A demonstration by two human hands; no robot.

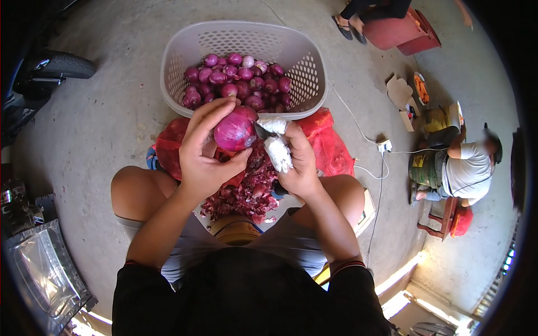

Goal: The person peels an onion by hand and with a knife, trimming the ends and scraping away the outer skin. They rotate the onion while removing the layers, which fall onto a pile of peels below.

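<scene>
A large red onion (pixel 235 129) is held up in my left hand (pixel 207 148), its fingers wrapped round the side and underneath. My right hand (pixel 298 162) is closed on scissors (pixel 274 143) whose handles are wrapped in white material; their dark blades touch the onion's right side. Just beyond my hands stands a grey perforated basket (pixel 241 31) holding several red onions (pixel 241 81). Below my hands, between my knees, lies a heap of dark red onion skins (pixel 246 193), with red mesh sacks (pixel 325 143) on both sides.
At the right, a seated person (pixel 468 168) is beside a green bucket (pixel 425 169). White cables and a power outlet (pixel 384 146) lie on the floor right of the basket. Red tubs (pixel 398 33) and another person's legs are at the top right. A tyre (pixel 64 64) is at the left.
</scene>
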